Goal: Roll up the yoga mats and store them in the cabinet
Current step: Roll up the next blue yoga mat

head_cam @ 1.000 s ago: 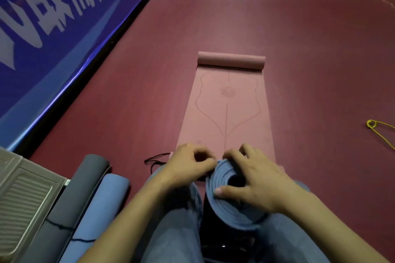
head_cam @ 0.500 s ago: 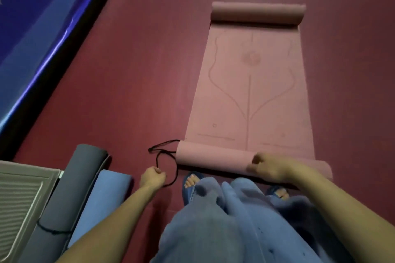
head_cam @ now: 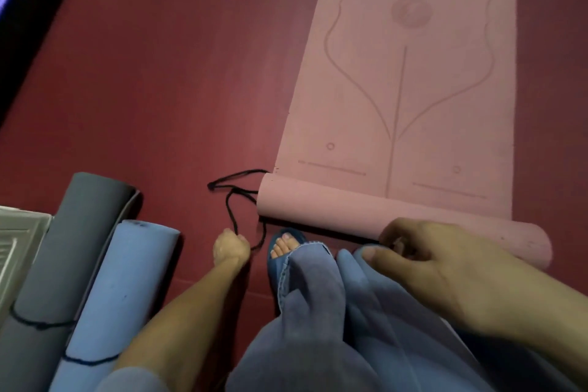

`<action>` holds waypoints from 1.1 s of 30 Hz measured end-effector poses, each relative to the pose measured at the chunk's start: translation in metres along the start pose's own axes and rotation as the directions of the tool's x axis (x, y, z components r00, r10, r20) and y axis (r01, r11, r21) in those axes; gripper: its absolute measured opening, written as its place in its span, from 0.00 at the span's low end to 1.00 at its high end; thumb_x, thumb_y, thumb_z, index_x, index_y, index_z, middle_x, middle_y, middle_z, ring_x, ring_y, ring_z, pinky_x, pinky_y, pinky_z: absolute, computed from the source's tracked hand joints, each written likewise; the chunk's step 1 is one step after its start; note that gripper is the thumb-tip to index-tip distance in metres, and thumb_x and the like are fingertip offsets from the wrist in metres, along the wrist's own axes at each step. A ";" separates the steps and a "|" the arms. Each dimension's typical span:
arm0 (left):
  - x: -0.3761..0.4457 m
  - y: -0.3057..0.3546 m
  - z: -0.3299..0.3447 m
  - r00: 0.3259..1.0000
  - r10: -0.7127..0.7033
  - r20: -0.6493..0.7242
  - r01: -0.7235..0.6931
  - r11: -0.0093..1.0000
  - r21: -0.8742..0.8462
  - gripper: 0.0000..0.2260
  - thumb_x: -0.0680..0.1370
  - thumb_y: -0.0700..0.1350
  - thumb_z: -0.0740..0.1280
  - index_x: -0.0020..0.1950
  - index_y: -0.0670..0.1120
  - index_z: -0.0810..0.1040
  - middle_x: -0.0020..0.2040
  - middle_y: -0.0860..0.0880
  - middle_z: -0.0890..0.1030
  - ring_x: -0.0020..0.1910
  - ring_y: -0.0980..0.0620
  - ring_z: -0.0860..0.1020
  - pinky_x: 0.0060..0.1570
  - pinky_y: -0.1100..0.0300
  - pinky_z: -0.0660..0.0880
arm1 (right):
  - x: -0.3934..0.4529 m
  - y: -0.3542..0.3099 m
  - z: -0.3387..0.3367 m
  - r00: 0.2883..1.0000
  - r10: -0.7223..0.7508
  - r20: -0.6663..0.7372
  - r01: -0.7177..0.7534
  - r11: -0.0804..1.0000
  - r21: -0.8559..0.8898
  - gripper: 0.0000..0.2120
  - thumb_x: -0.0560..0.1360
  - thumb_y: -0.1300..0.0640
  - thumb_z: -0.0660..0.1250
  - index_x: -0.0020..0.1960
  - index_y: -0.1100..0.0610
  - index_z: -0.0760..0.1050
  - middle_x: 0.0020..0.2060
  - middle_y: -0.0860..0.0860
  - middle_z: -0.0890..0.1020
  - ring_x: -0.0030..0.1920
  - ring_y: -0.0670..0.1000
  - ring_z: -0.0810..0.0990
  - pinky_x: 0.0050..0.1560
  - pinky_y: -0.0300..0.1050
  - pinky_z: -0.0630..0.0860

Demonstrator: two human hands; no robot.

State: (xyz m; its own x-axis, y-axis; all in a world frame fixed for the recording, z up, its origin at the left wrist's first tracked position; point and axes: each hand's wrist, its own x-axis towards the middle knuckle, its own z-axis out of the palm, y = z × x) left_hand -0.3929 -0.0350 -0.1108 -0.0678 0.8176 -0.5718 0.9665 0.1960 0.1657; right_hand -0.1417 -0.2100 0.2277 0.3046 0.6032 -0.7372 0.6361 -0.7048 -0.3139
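Now the left hand [head_cam: 231, 247] pinches the black cord [head_cam: 234, 200]; the right hand [head_cam: 423, 259], fingers curled, rests at the pink mat [head_cam: 407, 105]'s rolled edge, apparently empty; draw the cord clear, then roll evenly.

Single head view, looks steeply down and forward from close above; pink yoga mat [head_cam: 410, 99] fills upper right, rolled mats [head_cam: 105, 280] lower left, both forearms entering from bottom edge.

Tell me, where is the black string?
In the head view, the black string lies looped on the red floor, by the pink yoga mat's rolled end, with the left hand gripping it.
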 end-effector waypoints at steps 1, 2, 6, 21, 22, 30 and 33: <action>-0.008 0.010 -0.013 0.995 0.097 -0.035 -0.099 0.993 -0.061 0.07 0.81 0.43 0.64 0.51 0.39 0.77 0.52 0.35 0.82 0.55 0.34 0.79 0.53 0.48 0.73 | 0.001 0.000 -0.001 0.999 -0.021 -0.028 0.022 1.000 0.018 0.21 0.75 0.31 0.58 0.53 0.46 0.76 0.47 0.44 0.82 0.48 0.45 0.79 0.45 0.41 0.73; -0.019 0.022 -0.031 0.979 0.191 -0.073 -0.200 0.967 -0.157 0.06 0.80 0.43 0.65 0.43 0.42 0.75 0.44 0.39 0.81 0.48 0.36 0.79 0.47 0.49 0.71 | 0.003 0.000 -0.001 0.997 -0.043 -0.070 0.046 0.998 0.043 0.19 0.76 0.34 0.60 0.56 0.46 0.76 0.52 0.43 0.82 0.51 0.46 0.78 0.45 0.39 0.71; -0.091 0.072 -0.147 0.729 0.685 0.013 -0.630 0.678 -0.380 0.06 0.71 0.48 0.68 0.37 0.48 0.77 0.32 0.48 0.76 0.35 0.54 0.71 0.40 0.48 0.73 | -0.008 -0.008 -0.007 0.912 -0.226 -0.342 0.258 0.965 0.050 0.33 0.76 0.48 0.71 0.77 0.48 0.61 0.74 0.45 0.68 0.73 0.46 0.66 0.64 0.31 0.59; -0.435 0.079 -0.410 0.069 0.855 0.514 -0.838 0.330 -0.436 0.18 0.84 0.50 0.63 0.37 0.49 0.82 0.31 0.52 0.80 0.31 0.54 0.74 0.37 0.59 0.71 | -0.282 -0.003 -0.061 0.826 -0.492 0.277 0.138 0.651 0.746 0.27 0.84 0.46 0.55 0.44 0.67 0.79 0.21 0.50 0.67 0.20 0.48 0.66 0.30 0.44 0.72; -0.450 0.072 -0.406 0.111 0.843 0.526 -0.920 0.287 -0.266 0.20 0.85 0.53 0.62 0.36 0.48 0.83 0.31 0.51 0.81 0.29 0.56 0.75 0.36 0.60 0.73 | -0.300 -0.002 -0.056 0.903 -0.352 0.248 0.189 0.841 0.506 0.27 0.85 0.47 0.54 0.46 0.67 0.80 0.22 0.52 0.72 0.22 0.50 0.71 0.32 0.44 0.75; -0.483 0.016 -0.363 0.436 0.788 0.434 -0.791 0.104 0.603 0.53 0.62 0.68 0.78 0.80 0.50 0.60 0.77 0.52 0.69 0.72 0.49 0.71 0.68 0.55 0.71 | -0.363 0.027 0.021 0.967 -0.055 -0.250 -0.030 0.945 -0.325 0.35 0.65 0.42 0.79 0.67 0.51 0.70 0.53 0.48 0.77 0.53 0.54 0.79 0.54 0.49 0.79; -0.476 0.000 -0.339 0.415 0.793 0.447 -0.841 0.148 0.520 0.63 0.59 0.67 0.80 0.83 0.48 0.48 0.83 0.54 0.54 0.79 0.51 0.61 0.75 0.59 0.62 | -0.357 0.042 0.051 0.950 -0.152 -0.273 0.071 0.956 -0.283 0.41 0.58 0.42 0.81 0.63 0.50 0.65 0.59 0.47 0.74 0.57 0.55 0.76 0.56 0.51 0.78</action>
State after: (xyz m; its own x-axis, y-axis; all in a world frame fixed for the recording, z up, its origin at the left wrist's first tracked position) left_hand -0.4448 -0.2408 0.4335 0.8484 0.2530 -0.4649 0.3286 -0.9404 0.0879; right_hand -0.2604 -0.4742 0.4472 0.3864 0.7818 -0.4894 0.8310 -0.5253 -0.1832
